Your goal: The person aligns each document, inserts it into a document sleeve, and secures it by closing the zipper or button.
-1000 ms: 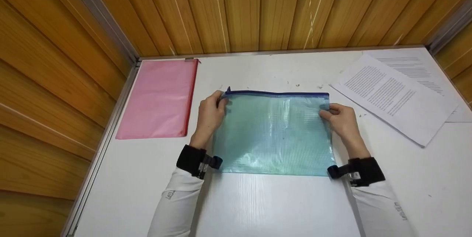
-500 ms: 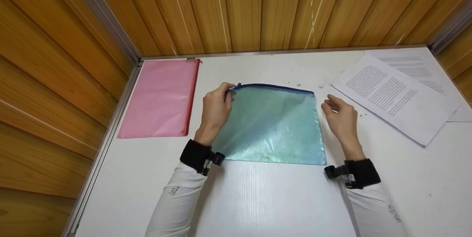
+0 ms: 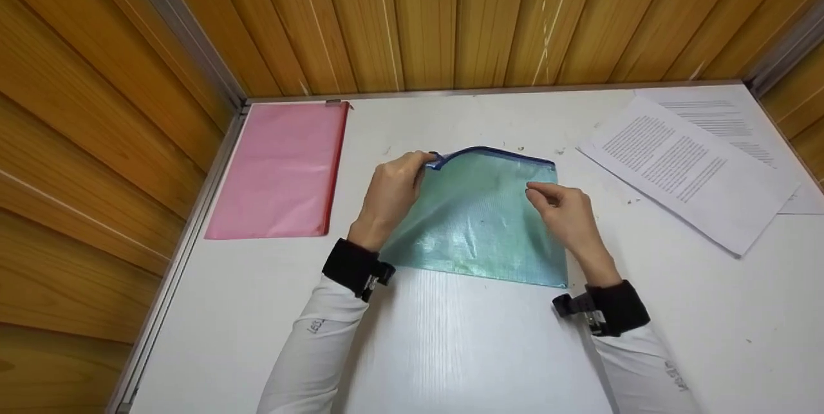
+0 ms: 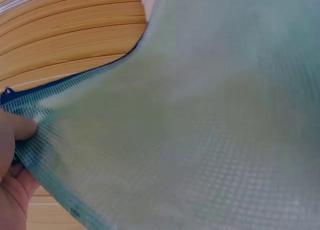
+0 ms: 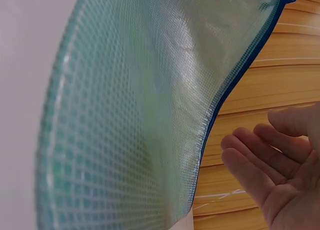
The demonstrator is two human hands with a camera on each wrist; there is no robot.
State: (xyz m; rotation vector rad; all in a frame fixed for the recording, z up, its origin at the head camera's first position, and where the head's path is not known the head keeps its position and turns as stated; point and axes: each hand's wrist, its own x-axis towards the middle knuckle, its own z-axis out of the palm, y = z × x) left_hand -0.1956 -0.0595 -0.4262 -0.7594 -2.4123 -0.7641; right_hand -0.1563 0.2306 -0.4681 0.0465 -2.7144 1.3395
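Observation:
A translucent green zipper pouch (image 3: 476,221) with a dark blue zipper along its far edge is raised at its left side and bowed. My left hand (image 3: 394,192) pinches its upper left corner, close to the zipper pull (image 3: 436,158); in the left wrist view the thumb (image 4: 22,127) presses on the mesh. My right hand (image 3: 566,214) hovers over the pouch's right part in the head view. The right wrist view shows that hand (image 5: 280,165) apart from the pouch (image 5: 125,115), its fingers loosely bent with nothing held.
A pink zipper pouch (image 3: 277,169) with a red zipper lies at the left of the white table (image 3: 450,349). Printed sheets (image 3: 689,169) overlap at the right. Wood-patterned walls (image 3: 425,21) stand at the back and sides.
My right hand has let go of the green pouch's right edge, then moved left over it. My left hand has moved right with its corner, and the zipper edge has bent upward.

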